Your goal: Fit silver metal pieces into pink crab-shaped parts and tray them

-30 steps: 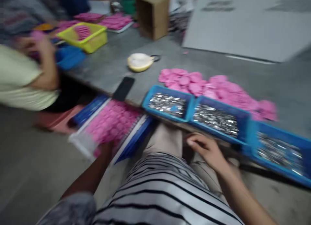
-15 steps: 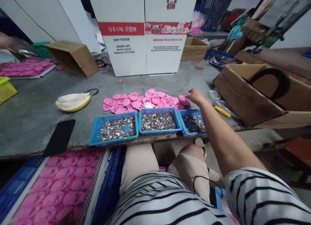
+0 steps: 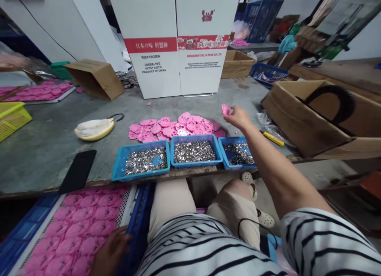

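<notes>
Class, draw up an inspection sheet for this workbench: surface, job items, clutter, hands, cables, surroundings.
Surface: grey tabletop.
Job items: pink pieces heaped behind three blue bins of shiny bits; more in rows on the lower-left tray.
Clutter: black phone, yellow-handled tool, yellow bowl-like item.
Hands: right hand pinches one pink piece; left hand is near the tray, grip unclear.
Cables: thin dark cord by the person's leg.
Surroundings: white carton, open brown box.

Wht top (image 3: 190, 248), blk-striped, w/ short R slv (image 3: 324, 236); beige pants (image 3: 171, 200); hands (image 3: 239, 119) bare.
</notes>
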`<state>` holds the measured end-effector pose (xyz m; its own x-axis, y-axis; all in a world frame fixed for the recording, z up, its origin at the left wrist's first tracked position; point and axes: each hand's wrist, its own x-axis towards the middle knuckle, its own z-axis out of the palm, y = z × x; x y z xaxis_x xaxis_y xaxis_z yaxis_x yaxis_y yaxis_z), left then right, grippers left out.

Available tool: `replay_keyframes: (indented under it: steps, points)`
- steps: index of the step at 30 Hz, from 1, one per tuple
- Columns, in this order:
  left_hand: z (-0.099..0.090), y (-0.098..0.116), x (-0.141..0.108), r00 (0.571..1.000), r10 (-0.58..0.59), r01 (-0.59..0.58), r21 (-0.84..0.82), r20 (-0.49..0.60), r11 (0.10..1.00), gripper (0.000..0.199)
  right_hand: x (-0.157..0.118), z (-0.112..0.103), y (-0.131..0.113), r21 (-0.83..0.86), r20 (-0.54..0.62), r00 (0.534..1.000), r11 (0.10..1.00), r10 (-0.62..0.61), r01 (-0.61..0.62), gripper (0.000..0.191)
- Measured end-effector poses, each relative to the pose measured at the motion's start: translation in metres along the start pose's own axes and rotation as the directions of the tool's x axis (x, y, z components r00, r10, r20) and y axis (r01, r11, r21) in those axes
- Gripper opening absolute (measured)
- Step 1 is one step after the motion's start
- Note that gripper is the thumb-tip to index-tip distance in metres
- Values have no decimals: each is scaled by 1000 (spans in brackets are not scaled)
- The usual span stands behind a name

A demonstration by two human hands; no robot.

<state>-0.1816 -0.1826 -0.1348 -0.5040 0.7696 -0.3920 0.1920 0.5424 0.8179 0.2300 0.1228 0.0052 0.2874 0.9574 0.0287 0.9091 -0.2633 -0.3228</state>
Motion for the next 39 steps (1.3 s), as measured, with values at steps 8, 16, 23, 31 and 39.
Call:
replay_keyframes:
  steps: [8,16,23,31,39]
  points:
    - [95,137,-31,809,308,126,-660,501,741,76,-169,8,-69,331,80,605,594,-792,733,65]
    - [118,158,-21,872,171,258,-727,459,636,46,-144,35,-66,64,189,803,823,-566,565,36]
    - [112,149,-25,851,95,307,-636,516,708,69,-113,51,-69,-127,398,799,836,-450,533,28]
    - [113,171,-12,865,154,204,-616,477,761,63,-114,47,-56,109,244,873,907,-422,407,27]
    - [145,176,-25,885,239,103,-669,399,736,50,-150,49,-44,626,151,880,733,-450,268,10]
